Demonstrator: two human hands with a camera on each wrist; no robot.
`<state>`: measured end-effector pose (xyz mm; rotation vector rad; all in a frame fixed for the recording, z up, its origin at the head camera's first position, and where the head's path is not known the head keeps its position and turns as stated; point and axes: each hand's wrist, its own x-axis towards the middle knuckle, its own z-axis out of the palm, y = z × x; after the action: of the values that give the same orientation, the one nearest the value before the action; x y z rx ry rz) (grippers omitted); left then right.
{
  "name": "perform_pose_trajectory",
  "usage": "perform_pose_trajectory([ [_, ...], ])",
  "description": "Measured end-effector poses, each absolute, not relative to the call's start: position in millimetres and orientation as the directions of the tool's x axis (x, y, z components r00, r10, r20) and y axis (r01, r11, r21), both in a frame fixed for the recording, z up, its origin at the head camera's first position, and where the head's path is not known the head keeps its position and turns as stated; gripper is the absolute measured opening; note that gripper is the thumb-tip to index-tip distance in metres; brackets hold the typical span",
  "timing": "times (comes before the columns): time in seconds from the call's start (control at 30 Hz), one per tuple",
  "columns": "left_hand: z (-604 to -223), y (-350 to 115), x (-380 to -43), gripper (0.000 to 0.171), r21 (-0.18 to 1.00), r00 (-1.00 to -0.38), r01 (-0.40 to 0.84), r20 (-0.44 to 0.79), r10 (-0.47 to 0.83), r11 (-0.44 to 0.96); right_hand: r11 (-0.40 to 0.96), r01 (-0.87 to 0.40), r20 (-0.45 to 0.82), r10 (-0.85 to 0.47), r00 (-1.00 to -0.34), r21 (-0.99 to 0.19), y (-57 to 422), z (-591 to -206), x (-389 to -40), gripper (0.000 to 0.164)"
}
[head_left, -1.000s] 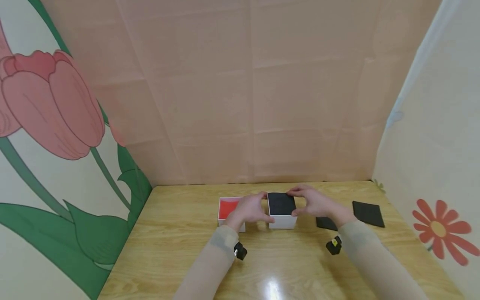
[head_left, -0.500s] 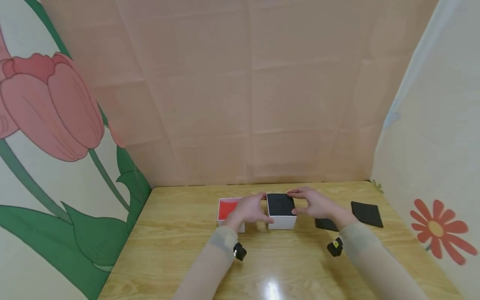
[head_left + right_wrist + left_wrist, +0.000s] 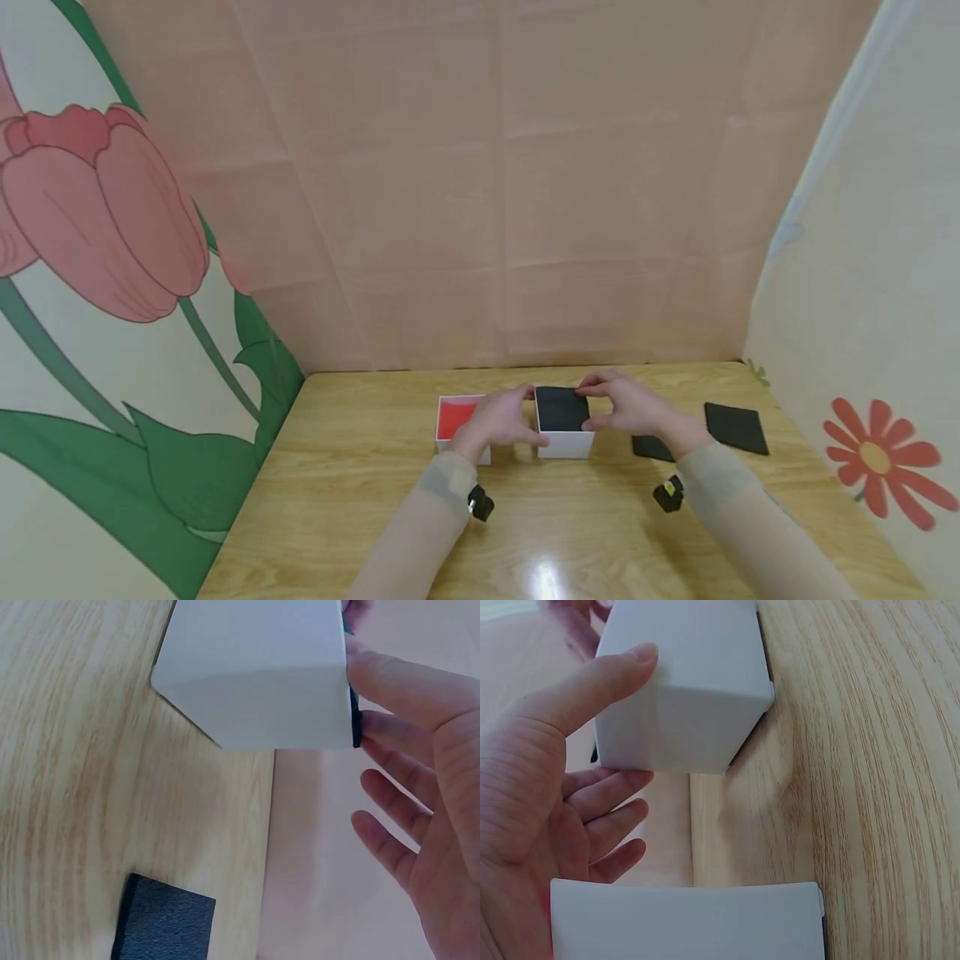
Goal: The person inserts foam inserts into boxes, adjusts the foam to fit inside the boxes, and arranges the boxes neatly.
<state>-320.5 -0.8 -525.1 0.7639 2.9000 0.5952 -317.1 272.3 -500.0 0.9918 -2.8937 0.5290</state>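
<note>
A white open-topped box (image 3: pixel 565 446) stands on the table, with a black square foam pad (image 3: pixel 562 408) lying across its top. My left hand (image 3: pixel 497 421) grips the box's left side, its thumb on the front face and fingertips at the far corner, as the left wrist view shows. At the right side, my right hand (image 3: pixel 633 410) holds the pad's edge between thumb and forefinger. In the right wrist view the pad's dark edge (image 3: pixel 356 724) stands slightly above the rim; the other fingers are spread away from the box.
Partly behind my left hand stands a second white box (image 3: pixel 690 922) with a red lining (image 3: pixel 454 418). Two more black pads lie on the wooden table (image 3: pixel 337 500): one flat at right (image 3: pixel 737 428), another (image 3: pixel 652 447) partly hidden by my right wrist. Cloth walls border the table.
The pad's right edge has shifted slightly under my right fingertips. Both hands and the box stay in nearly the same place.
</note>
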Motion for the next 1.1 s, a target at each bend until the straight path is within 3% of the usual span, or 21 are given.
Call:
perform_pose_trajectory([
  [0.47, -526, -1, -322, 0.098, 0.4, -0.875, 0.442, -0.004, 0.484, 0.803, 0.774, -0.577, 0.075, -0.579, -0.812, -0.26, 263, -496, -319, 0.054],
  [0.77, -526, 1, -322, 0.093, 0.403, -0.873, 0.447, 0.001, 0.488, 0.799, 0.792, -0.591, 0.09, -0.584, -0.806, -0.154, 248, -482, -320, 0.051],
  [1.1, -525, 2, -320, 0.09, 0.415, -0.865, 0.461, 0.011, 0.502, 0.784, 0.776, -0.575, 0.134, -0.561, -0.817, -0.26, 232, -492, -322, 0.061],
])
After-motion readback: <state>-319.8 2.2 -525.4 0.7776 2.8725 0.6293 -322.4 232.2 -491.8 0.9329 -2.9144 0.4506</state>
